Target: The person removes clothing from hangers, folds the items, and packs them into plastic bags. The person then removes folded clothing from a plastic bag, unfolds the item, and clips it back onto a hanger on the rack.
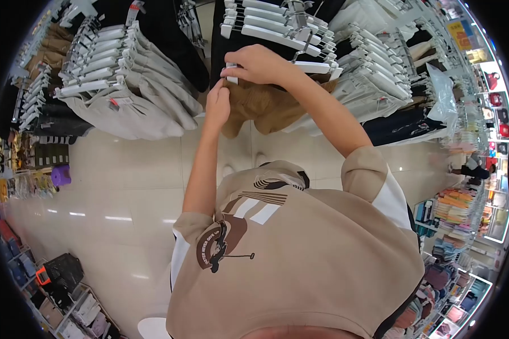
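Brown trousers (268, 107) hang from a white clip hanger (312, 67) on the rack in front of me. My right hand (260, 65) reaches across from the right, its thumb and fingers closed around the hanger's left clip. Just below it, my left hand (218, 104) pinches the upper left edge of the trousers near that clip. The fingertips of both hands nearly meet there, and the exact grip is partly hidden. Behind my right hand, more white hangers (271, 25) are lined up on a metal rail.
Light grey trousers (147, 110) hang in a row to the left, with pale trousers (373, 85) to the right. A purple item (61, 175) sits at far left. A black basket (62, 271) stands lower left. A person (474, 170) is far right.
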